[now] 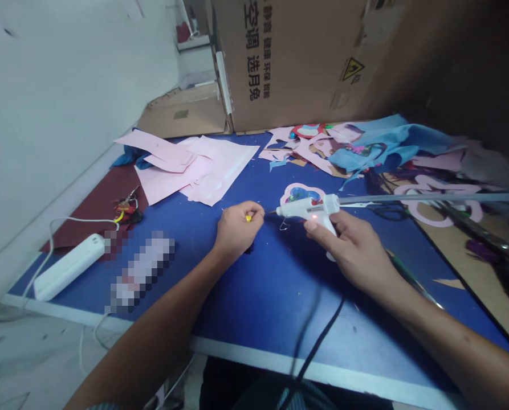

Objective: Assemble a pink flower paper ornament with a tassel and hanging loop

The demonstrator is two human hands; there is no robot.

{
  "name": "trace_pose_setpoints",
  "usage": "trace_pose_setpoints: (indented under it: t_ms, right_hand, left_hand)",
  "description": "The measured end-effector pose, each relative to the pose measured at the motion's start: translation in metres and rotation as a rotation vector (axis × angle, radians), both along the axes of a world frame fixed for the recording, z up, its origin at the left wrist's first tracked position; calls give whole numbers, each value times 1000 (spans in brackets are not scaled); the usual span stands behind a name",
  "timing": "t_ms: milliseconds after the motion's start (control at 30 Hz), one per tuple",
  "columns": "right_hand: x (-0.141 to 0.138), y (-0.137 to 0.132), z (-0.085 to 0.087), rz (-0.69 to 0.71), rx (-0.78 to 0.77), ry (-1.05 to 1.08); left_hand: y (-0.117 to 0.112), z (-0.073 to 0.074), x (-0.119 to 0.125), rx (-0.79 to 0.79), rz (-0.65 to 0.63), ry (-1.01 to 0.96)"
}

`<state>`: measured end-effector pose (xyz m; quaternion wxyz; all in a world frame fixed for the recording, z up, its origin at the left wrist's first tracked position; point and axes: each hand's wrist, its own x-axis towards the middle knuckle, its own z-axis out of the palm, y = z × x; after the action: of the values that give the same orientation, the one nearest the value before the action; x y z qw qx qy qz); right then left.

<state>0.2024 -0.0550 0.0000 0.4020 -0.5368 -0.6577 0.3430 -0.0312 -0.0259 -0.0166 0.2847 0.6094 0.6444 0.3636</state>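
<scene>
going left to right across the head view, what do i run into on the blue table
White oblong device → small red item, too blurred to name → left hand, pinching a small yellow piece → white hot glue gun → right hand gripping it → hollow pink flower-shaped cutout.

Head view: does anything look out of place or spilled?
Beyond the glue gun, pink and blue scraps lie jumbled and overlapping, untidier than the flatter pink sheets at left. I see nothing spilled.
</scene>
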Motion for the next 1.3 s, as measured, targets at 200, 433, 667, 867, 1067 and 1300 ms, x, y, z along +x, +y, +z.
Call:
trace_pose_setpoints:
  t_ms: [200,433,667,867,1067,1300]
  right_hand:
    - [1,1,-1,-28,31,-19]
    - [1,1,-1,-38,46,-27]
    - [0,0,-1,-19,35,-11]
    - [1,0,-2,-13,23,-3]
    - [0,0,-1,-3,29,-3]
    - [-1,-2,2,-3,12,1]
  left_hand:
    - [0,-2,1,25,-22,24]
    - [-2,-3,2,96,-63,136]
    - [-3,-3,2,130,-81,184]
    - [-2,-4,1,150,-85,184]
    - [-1,-5,1,163,-79,188]
    - [-1,-5,0,150,-73,169]
